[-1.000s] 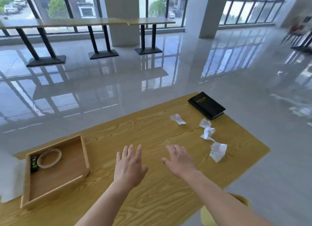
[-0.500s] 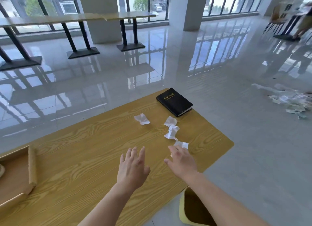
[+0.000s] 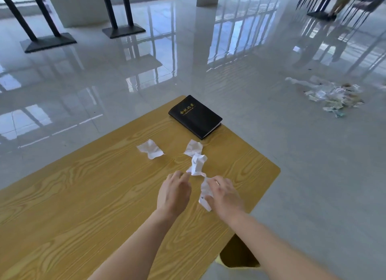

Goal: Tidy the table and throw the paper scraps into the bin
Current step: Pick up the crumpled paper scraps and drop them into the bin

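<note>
Several crumpled white paper scraps lie on the wooden table [image 3: 83,196]: one to the left [image 3: 150,149], one near the notebook [image 3: 194,147], one in the middle [image 3: 197,164] and the nearest [image 3: 205,194]. My right hand [image 3: 224,194] pinches the nearest scrap between thumb and fingers. Beside it, my left hand [image 3: 174,193] reaches forward, its fingertips touching the lower edge of the middle scrap. A yellow bin [image 3: 238,256] stands on the floor below the table's right edge, partly hidden by my right forearm.
A black notebook [image 3: 195,116] with gold lettering lies at the table's far corner. A pile of litter [image 3: 332,97] sits on the glossy floor to the right. Black table bases [image 3: 123,29] stand far back; a person's legs [image 3: 342,1] and chairs show at top right.
Both hands have moved forward to the scraps; the right one has taken hold of the nearest scrap. The view has swung right and down, and the wooden tray has left the frame.
</note>
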Tool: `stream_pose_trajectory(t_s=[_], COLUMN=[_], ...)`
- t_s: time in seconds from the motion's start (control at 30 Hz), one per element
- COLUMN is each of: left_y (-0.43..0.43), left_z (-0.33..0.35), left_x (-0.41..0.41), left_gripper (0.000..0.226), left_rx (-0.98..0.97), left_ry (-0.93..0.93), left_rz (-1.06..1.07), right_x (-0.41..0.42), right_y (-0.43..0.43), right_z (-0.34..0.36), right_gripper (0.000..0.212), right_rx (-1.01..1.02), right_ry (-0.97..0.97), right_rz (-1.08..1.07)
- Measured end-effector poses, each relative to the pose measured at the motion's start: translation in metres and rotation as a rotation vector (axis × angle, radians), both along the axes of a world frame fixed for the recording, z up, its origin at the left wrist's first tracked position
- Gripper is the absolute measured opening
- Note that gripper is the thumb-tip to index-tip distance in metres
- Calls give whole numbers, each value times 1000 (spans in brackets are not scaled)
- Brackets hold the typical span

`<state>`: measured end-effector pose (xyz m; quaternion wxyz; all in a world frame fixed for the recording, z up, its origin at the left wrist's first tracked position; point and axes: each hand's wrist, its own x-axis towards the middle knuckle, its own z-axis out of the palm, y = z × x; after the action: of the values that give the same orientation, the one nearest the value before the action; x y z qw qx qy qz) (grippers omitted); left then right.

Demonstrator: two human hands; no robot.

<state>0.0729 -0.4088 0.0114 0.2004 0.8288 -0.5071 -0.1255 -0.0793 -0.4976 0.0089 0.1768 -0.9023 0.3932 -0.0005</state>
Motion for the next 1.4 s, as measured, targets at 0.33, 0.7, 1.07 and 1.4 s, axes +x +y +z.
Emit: stream_pose_trajectory(t_s=[0.33,0.7,1.07,1.4], left_y=[-66,-52,-33,-41], left_z=[-42,-26,-2,16], left_x=[17,1,-63,-162], left_gripper=[36,13,10,6], left_rx=[112,43,12,-35], left_ry=[-79,-216,-199,-199], left_rz=[-209,-168,37,43], right_x=[-3,-28,-77,-166], right_y=[-9,-30,-64,-86], right_z=[-40,-35,-15,-2], right_gripper=[51,24,21,16], right_rx=[-35,-39,-76,-145], right_ry=[127,-52,-240,-290], right_rz=[81,94,129,129])
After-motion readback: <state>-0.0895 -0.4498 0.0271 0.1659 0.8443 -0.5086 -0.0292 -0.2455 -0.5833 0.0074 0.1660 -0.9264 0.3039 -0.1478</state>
